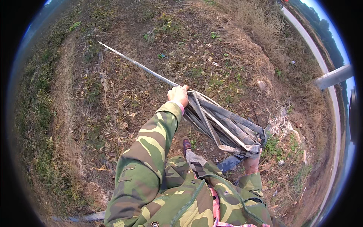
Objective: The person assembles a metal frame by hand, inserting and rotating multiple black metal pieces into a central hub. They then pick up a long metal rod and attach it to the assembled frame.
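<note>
A long bundle of folded, flattened grey hose or tape point(227, 119), dirty with soil, lies across in front of me. My left hand point(179, 95) is closed around its upper left end. From that hand a single narrow strip point(139, 65) runs up and left to a thin tip near the ground. My right hand point(252, 164) is at the bundle's lower right end, by a ribbed fitting point(243, 152); its fingers are mostly hidden under the folds. A flat bluish-grey piece point(229, 163) hangs or lies just left of the right wrist.
Low plants and dry leaves cover the soil around my shoe point(186, 143). Dry grass point(263, 25) grows on a bank at the upper right, with stones point(261, 85). A pale road point(309, 39) and a grey post point(334, 77) stand at the right. Another pale strip point(93, 216) lies lower left.
</note>
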Motion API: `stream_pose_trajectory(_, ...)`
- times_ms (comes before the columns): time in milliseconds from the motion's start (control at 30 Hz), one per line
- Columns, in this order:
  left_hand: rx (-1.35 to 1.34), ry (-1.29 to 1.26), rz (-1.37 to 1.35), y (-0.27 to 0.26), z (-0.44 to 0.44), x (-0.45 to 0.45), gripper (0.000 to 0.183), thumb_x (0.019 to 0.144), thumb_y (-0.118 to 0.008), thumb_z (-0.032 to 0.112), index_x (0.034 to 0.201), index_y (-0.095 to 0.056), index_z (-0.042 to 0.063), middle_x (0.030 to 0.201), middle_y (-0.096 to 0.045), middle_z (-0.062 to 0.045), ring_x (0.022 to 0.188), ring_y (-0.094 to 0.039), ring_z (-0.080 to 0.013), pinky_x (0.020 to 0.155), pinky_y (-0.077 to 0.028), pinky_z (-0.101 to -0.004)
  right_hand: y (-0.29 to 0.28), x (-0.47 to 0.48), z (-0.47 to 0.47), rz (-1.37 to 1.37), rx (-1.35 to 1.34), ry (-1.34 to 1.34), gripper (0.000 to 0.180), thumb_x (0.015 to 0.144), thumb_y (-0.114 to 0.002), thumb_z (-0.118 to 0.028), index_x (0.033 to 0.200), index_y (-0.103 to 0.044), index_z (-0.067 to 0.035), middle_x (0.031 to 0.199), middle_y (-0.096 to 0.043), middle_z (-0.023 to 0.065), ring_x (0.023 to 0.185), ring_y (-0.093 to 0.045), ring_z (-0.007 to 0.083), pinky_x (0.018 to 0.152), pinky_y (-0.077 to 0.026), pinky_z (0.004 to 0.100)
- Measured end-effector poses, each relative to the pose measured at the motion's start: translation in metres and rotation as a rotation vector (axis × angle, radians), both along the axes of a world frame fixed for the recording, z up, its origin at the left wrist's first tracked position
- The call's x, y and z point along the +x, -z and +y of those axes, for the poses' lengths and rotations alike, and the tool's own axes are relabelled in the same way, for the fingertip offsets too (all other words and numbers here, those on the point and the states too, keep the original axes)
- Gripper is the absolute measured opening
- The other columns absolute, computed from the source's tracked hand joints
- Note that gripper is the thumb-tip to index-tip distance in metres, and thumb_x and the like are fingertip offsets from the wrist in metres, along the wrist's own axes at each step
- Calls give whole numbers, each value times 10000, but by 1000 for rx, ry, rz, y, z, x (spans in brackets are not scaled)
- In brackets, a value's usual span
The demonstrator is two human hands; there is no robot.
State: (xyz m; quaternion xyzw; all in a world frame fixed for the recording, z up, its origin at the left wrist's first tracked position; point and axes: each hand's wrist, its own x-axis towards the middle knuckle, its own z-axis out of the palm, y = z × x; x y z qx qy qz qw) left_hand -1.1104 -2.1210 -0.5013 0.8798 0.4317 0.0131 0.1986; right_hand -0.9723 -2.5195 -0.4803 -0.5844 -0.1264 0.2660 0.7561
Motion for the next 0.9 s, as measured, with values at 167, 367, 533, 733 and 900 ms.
stream_pose_trajectory(167, 269, -41, 17, -3, -5, -47, 291, 590, -705, 138, 871, -664, 201, 1109, -492, -58, 1092, -447, -279, 865, -447, -381, 18, 45, 47, 137, 86, -59, 304, 918, -588, -125, 1213, -587, -50, 1164, -647, 78, 1029, -635, 236, 923, -519, 376)
stream_pose_trajectory(367, 58, -267, -281, -27, -44, -211, 374, 571, -730, 83, 905, -563, 60, 950, -589, -134, 975, -588, -369, 836, -500, -422, 47, 58, 206, 234, 102, -521, 415, 821, -761, -195, 1189, -610, -74, 1133, -665, 53, 1009, -647, 230, 898, -536, 392)
stream_pose_trajectory(533, 93, -875, -398, -42, -136, -328, 325, 624, -732, 71, 883, -537, 48, 883, -618, -173, 892, -614, -392, 772, -494, -430, 66, -57, 370, 415, 139, -1052, 460, 804, -779, -289, 1175, -614, -73, 1125, -672, 52, 1006, -646, 218, 895, -533, 391)
stream_pose_trajectory(733, 252, -1399, -541, -56, -291, -365, 235, 713, -713, 55, 906, -583, 19, 820, -666, -78, 750, -620, -138, 683, -491, -285, 71, -273, 438, 501, -5, -1508, 303, 852, -696, -126, 1137, -621, -59, 1024, -684, 73, 853, -677, 195, 757, -597, 354)
stream_pose_trajectory(900, 97, -1719, -1317, -49, -393, -375, 428, 705, -798, 30, 1101, -635, 25, 1018, -683, -50, 878, -648, -137, 815, -520, -295, 74, -403, 386, 776, -279, -1732, 329, 859, -687, -202, 1144, -619, -53, 1039, -685, 95, 897, -675, 221, 781, -592, 369)
